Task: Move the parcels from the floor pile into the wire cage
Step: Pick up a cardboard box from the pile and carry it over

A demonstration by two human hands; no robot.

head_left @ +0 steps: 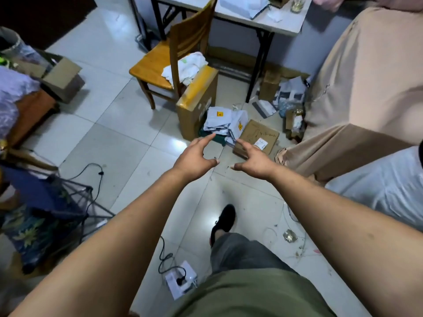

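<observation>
Forearms [128, 225] outstretched, left hand [194, 156] and right hand [254, 160] are hovering, fingers [207, 138] spread, holding nothing. Grey parcels [225, 122] are lying on the floor [137, 138], touching the upright cardboard box [194, 106].

Dark green item [220, 139]: just beyond left fingers [206, 138], mostly hidden under grey mailers [225, 122].
Label [260, 143] on flat box [254, 131], beyond right fingers [243, 145]: print too small to read.
Desk [288, 27], far beyond fingers: cut by top edge.
</observation>
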